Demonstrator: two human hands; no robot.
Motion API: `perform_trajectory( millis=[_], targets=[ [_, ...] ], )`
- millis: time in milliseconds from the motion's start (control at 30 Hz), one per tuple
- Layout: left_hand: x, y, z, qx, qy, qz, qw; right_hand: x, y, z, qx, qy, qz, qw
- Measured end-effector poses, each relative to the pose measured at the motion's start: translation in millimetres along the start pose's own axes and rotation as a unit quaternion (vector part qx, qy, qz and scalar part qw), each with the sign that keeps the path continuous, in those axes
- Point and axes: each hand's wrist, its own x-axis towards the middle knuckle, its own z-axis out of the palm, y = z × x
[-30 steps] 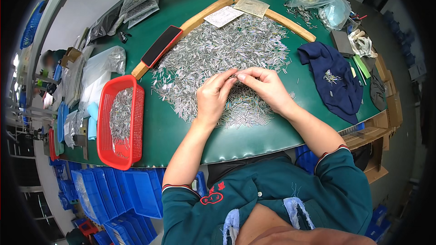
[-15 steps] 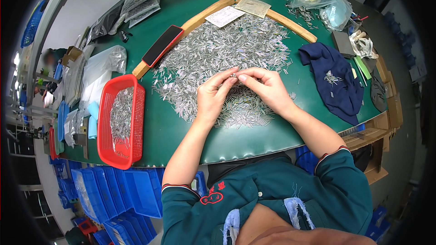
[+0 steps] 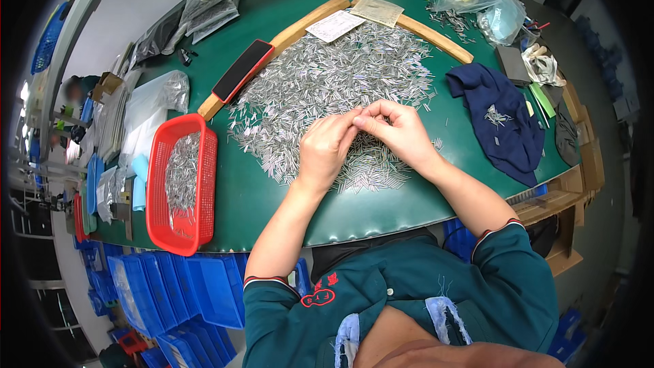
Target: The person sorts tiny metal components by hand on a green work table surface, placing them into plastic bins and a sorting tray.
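Note:
My left hand (image 3: 325,144) and my right hand (image 3: 395,128) meet at the fingertips above a wide heap of short, thin metal pins (image 3: 354,71). Both are closed in a pinch. What lies between the fingers is largely covered now; half a second ago a few silvery pin ends showed there. The left fingers curl over, their backs toward me, while the right thumb and forefinger press against them. To the left, a red perforated plastic basket (image 3: 210,191) holds more of the same pins. Around the heap's far side lie wooden strips (image 3: 436,39).
A phone in a red case (image 3: 242,70) rests on the left strip, and two paper cards (image 3: 335,26) lie at the top. A dark blue cloth (image 3: 507,140) with several pins lies right. Plastic bags (image 3: 214,3) sit far left; blue bins (image 3: 214,286) stand below the green table (image 3: 368,215).
My left hand has rolled over, its fingers curling inward and hiding the pin ends that showed between the fingertips. My right hand has shifted slightly left. The heap and basket look the same.

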Motion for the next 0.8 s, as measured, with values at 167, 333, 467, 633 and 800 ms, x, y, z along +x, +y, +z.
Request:
perform_trajectory(
  millis=[167,333,467,633,800],
  targets=[
    [0.3,5.3,0.5,-0.071,-0.025,-0.082,0.994,3.3,-1.0,-10.5,0.309,-0.089,0.188,0.928],
    [-0.7,-1.3,0.0,-0.111,-0.028,-0.089,0.989,8.6,12.1,-13.8,0.539,-0.156,0.305,0.77],
    [-1.0,0.1,-0.9,-0.24,-0.01,-0.214,0.947,11.3,19.9,-17.8,0.644,-0.244,0.319,0.651],
    [4.6,-9.9,-10.5,-0.524,-0.051,-0.428,0.734,11.9,21.3,-18.5,0.677,-0.267,0.32,0.607],
    [3.4,-20.8,-15.6,-0.636,-0.09,-0.479,0.598,12.3,20.3,-18.5,0.687,-0.264,0.322,0.596]
  ],
)
